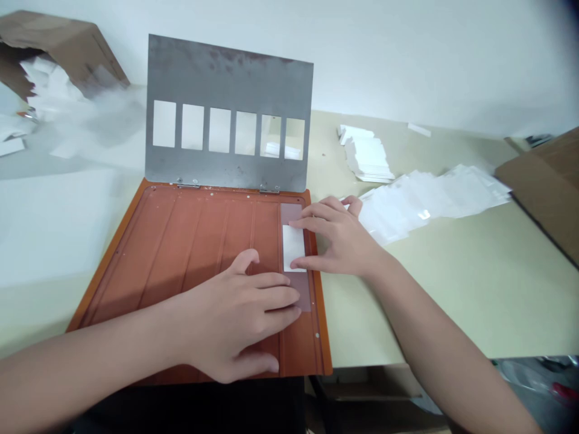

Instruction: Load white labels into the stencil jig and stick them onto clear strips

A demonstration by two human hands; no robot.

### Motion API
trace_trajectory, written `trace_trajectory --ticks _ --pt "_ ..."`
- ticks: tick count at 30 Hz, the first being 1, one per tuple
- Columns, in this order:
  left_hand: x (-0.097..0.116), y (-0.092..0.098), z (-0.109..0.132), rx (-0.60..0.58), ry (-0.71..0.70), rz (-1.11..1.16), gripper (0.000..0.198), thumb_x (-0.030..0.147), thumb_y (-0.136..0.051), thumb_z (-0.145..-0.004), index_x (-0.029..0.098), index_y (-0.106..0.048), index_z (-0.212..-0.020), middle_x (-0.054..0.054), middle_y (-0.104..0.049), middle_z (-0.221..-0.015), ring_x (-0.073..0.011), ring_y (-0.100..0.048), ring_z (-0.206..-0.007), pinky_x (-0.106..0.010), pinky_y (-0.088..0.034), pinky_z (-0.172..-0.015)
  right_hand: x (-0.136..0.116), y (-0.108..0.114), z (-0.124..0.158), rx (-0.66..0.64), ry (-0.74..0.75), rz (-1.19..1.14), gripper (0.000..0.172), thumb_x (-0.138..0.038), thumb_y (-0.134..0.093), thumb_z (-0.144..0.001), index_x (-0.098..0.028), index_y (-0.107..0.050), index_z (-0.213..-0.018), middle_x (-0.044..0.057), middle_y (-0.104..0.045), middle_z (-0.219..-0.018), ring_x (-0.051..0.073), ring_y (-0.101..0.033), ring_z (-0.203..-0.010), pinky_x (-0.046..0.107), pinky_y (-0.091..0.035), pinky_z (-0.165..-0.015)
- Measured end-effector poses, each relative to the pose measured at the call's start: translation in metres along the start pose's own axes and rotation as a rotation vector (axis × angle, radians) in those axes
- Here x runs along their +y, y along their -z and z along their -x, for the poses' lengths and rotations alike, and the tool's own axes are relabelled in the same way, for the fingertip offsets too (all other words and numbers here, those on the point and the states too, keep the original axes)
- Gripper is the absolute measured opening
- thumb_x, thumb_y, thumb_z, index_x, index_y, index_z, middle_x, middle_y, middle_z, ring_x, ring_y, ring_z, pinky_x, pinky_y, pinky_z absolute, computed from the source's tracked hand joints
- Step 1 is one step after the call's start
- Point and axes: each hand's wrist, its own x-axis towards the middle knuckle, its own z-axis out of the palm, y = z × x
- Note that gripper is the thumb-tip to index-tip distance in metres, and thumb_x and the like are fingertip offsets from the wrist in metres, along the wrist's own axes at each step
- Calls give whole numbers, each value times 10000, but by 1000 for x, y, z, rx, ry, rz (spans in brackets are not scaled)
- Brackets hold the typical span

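My left hand point(239, 319) lies flat on an orange-brown ridged tray point(149, 241), its fingertips on a translucent brownish strip point(302, 289) at the tray's right side. The strip carries a white rectangular card point(293, 247). My right hand point(337, 238) reaches in from the right, with its fingertips and thumb at the card's far and near ends. A grey steel plate point(226, 78) stands hinged at the tray's far edge, with several rectangular windows cut through it.
A pale green table point(474, 289) bears a stack of white cards point(366, 154) and a spread row of glossy white sleeves point(429, 199). A cardboard box point(543, 187) stands at the right edge. Another torn cardboard box point(58, 48) with white pieces sits far left.
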Motion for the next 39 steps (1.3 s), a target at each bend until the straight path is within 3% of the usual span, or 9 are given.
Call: trace_trajectory --ticks 17,23,26,29,32,35,39 --pt "0 -1 0 -1 -24 -68 456 425 -633 -904 138 -635 -1258 -92 -705 -1226 -257 -643 -1094 -405 -410 -914 0 0 0 -5 4 8 588 -719 -666 -771 -238 -703 -1105 57 -686 -1104 254 -539 -990 433 -197 -859" --pt "-2 -6 0 100 -34 -263 470 459 -393 -1035 110 -651 -1215 -104 -695 -1250 -247 -605 -1172 -407 -389 -958 0 1 0 -19 14 10 542 -692 -658 -792 -241 -718 -1086 63 -677 -1109 265 -531 -1006 441 -200 -860" --pt "-5 -6 -1 130 8 -359 503 455 -329 -1057 105 -615 -1278 -103 -667 -1303 -246 -551 -1260 -406 -372 -999 0 2 0 -7 38 6 472 -633 -638 -841 -225 -730 -1059 63 -681 -1088 259 -544 -990 444 -202 -848" --pt "-6 -6 -1 113 53 -398 502 487 -379 -1039 126 -598 -1310 -112 -643 -1328 -264 -509 -1311 -405 -364 -1022 -1 5 -1 -14 37 -5 341 -482 -520 -959 -234 -742 -1033 54 -684 -1085 243 -554 -982 448 -202 -839" --pt "-8 -8 -1 121 80 -408 479 501 -434 -1018 146 -617 -1281 -115 -637 -1319 -279 -517 -1291 -427 -355 -1029 -3 10 -1 -64 15 -26 382 -363 -385 -1016 -244 -746 -1045 51 -676 -1103 240 -549 -1005 453 -204 -844" --pt "-9 -10 -1 143 86 -420 479 496 -424 -1019 143 -613 -1283 -121 -610 -1355 -286 -514 -1280 -440 -359 -1022 -4 15 -1 -119 6 -44 401 -407 -387 -1003 -239 -737 -1098 66 -665 -1130 249 -535 -1007 450 -205 -841" --pt "-11 -12 -2 166 94 -434 463 494 -435 -1013 160 -604 -1286 -125 -612 -1341 -292 -522 -1256 -447 -364 -1010 -4 18 -1 -151 1 -74 515 -639 -487 -927 -234 -728 -1136 84 -657 -1161 265 -527 -1007 449 -203 -866"
